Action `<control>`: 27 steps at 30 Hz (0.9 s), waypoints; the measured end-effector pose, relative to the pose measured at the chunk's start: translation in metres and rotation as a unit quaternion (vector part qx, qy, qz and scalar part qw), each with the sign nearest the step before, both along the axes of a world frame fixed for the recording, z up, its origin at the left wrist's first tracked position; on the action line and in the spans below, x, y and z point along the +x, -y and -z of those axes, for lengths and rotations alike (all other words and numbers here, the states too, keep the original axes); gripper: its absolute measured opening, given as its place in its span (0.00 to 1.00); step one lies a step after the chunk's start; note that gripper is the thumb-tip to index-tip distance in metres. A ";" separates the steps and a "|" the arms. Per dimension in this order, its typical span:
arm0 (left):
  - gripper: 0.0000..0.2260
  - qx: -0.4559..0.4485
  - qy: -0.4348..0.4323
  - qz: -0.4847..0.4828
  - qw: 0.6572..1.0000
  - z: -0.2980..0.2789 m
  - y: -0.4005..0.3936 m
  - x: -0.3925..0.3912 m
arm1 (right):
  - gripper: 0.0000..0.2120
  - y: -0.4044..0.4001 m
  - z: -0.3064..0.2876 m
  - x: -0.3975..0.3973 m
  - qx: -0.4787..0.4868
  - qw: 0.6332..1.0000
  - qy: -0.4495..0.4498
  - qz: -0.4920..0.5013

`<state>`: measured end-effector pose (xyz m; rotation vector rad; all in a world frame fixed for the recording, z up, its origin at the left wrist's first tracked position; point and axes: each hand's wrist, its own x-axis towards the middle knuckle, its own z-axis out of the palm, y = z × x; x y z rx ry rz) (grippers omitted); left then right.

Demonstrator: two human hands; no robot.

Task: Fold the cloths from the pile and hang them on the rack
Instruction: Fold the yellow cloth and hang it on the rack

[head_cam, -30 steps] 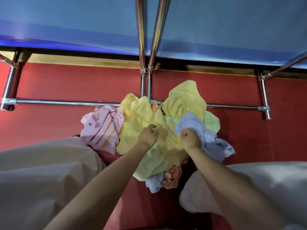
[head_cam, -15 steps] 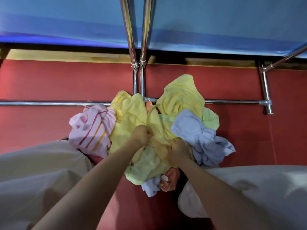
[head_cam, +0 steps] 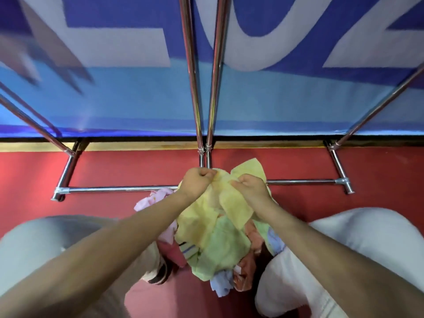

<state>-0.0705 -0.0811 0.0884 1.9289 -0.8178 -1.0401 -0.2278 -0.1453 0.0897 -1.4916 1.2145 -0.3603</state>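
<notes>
Head view: rack (head_cam: 119, 189) base behind pile (head_cam: 213, 249).

Pile of cloths (head_cam: 215, 244) lies before the rack (head_cam: 119, 190), between 2 knees.

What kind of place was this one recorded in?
Probably an indoor laundry spot on the floor: a chrome drying rack stands on red flooring before a blue lettered banner, with a cloth pile.

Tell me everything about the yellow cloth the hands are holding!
The yellow cloth looks soft like towelling, plain pale yellow, crumpled and not yet folded. The left hand and right hand both grip its upper edge, lifting it in front of the shiny metal rack. Its lower part hangs over the pile of other cloths.
</notes>
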 end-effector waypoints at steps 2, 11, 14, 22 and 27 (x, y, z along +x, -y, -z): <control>0.07 -0.036 -0.040 -0.024 0.998 -0.036 -0.014 -0.002 | 0.08 -0.013 -0.035 -0.003 -0.008 0.998 0.053 0.012; 0.12 -0.149 -0.267 -0.118 0.945 -0.098 -0.084 -0.076 | 0.05 -0.071 -0.116 -0.016 0.007 0.970 0.223 0.100; 0.08 -0.185 -0.254 -0.129 0.941 -0.097 -0.089 -0.085 | 0.06 -0.080 -0.108 -0.025 0.031 0.967 0.222 0.118; 0.07 -0.153 -0.189 -0.221 0.945 -0.092 -0.090 -0.083 | 0.06 -0.089 -0.092 -0.038 -0.040 0.986 0.152 0.052; 0.08 -0.196 -0.339 -0.230 0.891 -0.096 -0.095 -0.070 | 0.14 -0.113 -0.068 -0.033 0.054 0.988 0.097 -0.104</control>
